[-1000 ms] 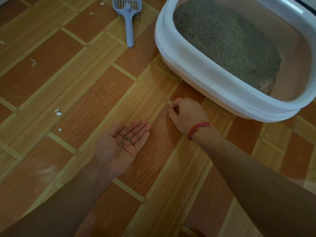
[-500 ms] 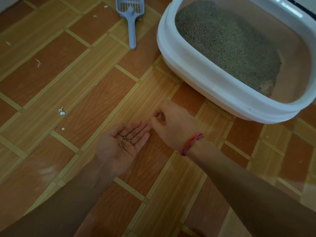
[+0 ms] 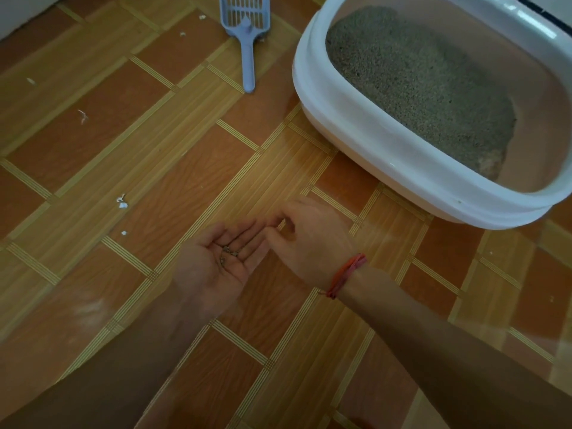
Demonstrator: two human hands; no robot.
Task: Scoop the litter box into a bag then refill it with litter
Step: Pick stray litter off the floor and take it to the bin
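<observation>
Curling the fingers (image 3: 274, 224) of the right hand (image 3: 309, 243) into a pinch right over the fingertips of the left hand (image 3: 216, 264); too small to tell whether gripping a grain or nothing. Holding the left hand palm up, its fingers (image 3: 247, 235) straight and relaxed, carrying a few dark litter grains (image 3: 229, 251) in the hollow of the palm, just above the floor (image 3: 173, 181). Wearing a red band (image 3: 346, 275) on the right wrist.

Judging progress from the head view: seemingly gathering stray grains, a tidying step rather than scooping. Leaving the blue scoop (image 3: 247, 35) lying flat on the floor, near the left end of the litter box (image 3: 371, 144), with neither hand touching it. Keeping grey litter (image 3: 418, 82) heaped toward the box's far left end, baring the bottom along its right wall. Showing a brownish clump (image 3: 492, 164) at the near right corner, probably needing scooping. Finding no bag and no litter sack in view, so not telling whether bagging or refilling is done. Leaving white scraps (image 3: 121, 203) scattered on the floor, well left of both hands.
</observation>
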